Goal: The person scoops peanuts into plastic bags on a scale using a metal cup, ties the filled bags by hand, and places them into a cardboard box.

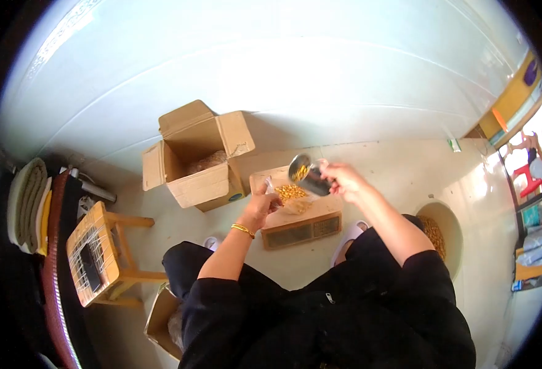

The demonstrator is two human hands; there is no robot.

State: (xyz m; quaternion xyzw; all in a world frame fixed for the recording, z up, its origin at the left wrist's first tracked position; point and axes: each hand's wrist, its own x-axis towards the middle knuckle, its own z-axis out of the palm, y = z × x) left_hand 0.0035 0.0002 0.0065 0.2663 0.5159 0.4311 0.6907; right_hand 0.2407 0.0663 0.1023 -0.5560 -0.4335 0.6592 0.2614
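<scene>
Your right hand [340, 181] has its fingers wrapped around a dark, shiny metal cylindrical cup [313, 180], tilted over the low brown cardboard carton [329, 227] with golden-yellow kernels inside; your left hand [262, 208] has its fingers pinched on the edge of a thin clear plastic bag [297, 207] resting on that carton, also holding kernels. The cup looks stiff, fairly light and perhaps slippery, so grip it around the lower body; the bag seems limp and prone to slumping, best held by its rim. Mind the carton's near edge and the open brown cardboard box [206, 189] at left; rightward, your arm seems to have room over the pale floor [400, 172]
</scene>
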